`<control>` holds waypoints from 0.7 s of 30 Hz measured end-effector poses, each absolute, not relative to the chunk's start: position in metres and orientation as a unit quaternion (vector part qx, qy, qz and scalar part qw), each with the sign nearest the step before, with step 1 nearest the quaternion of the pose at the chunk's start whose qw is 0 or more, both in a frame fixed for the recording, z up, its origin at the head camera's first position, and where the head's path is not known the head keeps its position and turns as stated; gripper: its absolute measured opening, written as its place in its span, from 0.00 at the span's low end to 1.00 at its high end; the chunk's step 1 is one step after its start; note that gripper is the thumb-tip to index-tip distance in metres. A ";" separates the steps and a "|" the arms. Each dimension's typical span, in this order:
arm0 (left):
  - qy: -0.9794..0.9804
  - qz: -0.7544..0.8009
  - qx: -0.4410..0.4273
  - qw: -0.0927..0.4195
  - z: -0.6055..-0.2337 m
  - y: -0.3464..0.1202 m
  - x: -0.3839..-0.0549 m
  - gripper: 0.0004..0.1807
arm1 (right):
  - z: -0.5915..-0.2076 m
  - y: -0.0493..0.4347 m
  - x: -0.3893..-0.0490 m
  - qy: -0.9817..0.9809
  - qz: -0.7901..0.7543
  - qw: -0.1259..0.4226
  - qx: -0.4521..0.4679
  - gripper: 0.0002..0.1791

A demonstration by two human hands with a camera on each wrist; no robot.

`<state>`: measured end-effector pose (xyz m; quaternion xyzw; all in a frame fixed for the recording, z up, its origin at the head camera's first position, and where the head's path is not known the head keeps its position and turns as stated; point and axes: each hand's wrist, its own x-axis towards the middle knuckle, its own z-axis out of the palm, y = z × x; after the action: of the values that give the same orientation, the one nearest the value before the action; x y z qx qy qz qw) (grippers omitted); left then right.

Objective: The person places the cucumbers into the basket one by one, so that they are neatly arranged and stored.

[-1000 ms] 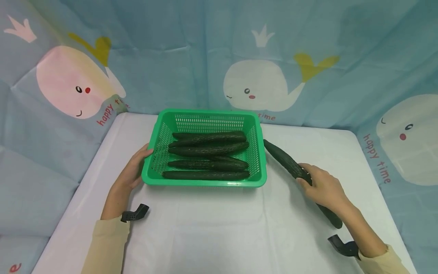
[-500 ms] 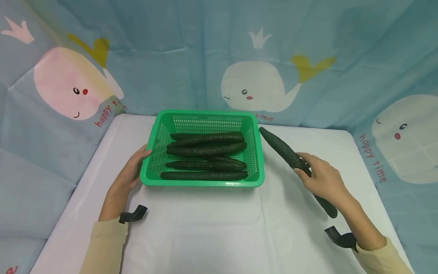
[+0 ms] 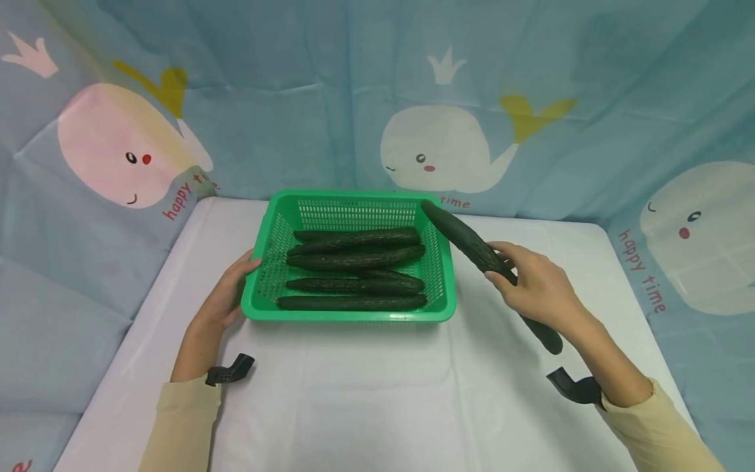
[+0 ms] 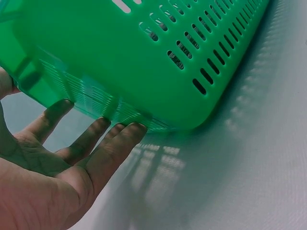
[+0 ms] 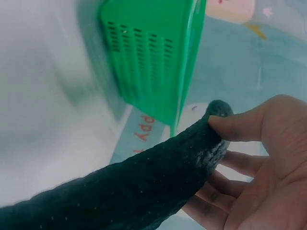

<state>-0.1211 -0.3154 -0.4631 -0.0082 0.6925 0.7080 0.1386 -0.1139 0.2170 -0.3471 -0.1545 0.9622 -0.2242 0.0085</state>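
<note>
A dark green cucumber is in my right hand, gripped around its middle with the thumb on the near side. It slants up and left, its far end overlapping the right rim of the green plastic basket in the head view. In the right wrist view the thumb presses the cucumber against the fingers. My left hand holds the basket's left side, thumb at the rim and fingertips on the outer wall. Several cucumbers lie crosswise inside the basket.
The basket stands on a white-covered table, close to its back edge. A blue curtain printed with whales hangs behind and along both sides. Black camera mounts sit on both wrists.
My right hand has raised the cucumber and carried it left, so its far end has come from beside the basket to over the right rim. The left hand stays at the basket.
</note>
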 end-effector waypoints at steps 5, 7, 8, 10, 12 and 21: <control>0.695 0.705 -0.007 0.139 -0.463 -0.315 -0.121 0.39 | -0.340 0.202 -0.120 0.958 -0.234 0.011 -0.164 0.25; 0.695 0.705 -0.006 0.140 -0.463 -0.315 -0.122 0.39 | -0.337 0.197 -0.122 0.957 -0.236 0.012 -0.167 0.25; 0.694 0.706 -0.005 0.141 -0.463 -0.315 -0.122 0.39 | -0.336 0.195 -0.123 0.957 -0.236 0.014 -0.167 0.25; 0.693 0.706 -0.005 0.144 -0.463 -0.315 -0.121 0.38 | -0.332 0.190 -0.125 0.957 -0.234 0.017 -0.168 0.25; 0.690 0.709 -0.007 0.146 -0.464 -0.314 -0.121 0.38 | -0.328 0.185 -0.127 0.957 -0.233 0.021 -0.171 0.25; 0.696 0.703 -0.013 0.146 -0.462 -0.316 -0.122 0.38 | -0.318 0.163 -0.138 0.952 -0.234 0.038 -0.195 0.28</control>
<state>-0.1216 -0.3156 -0.4624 -0.0132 0.6958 0.7031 0.1459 -0.1380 0.1625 -0.3179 -0.1946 0.9517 -0.2345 0.0382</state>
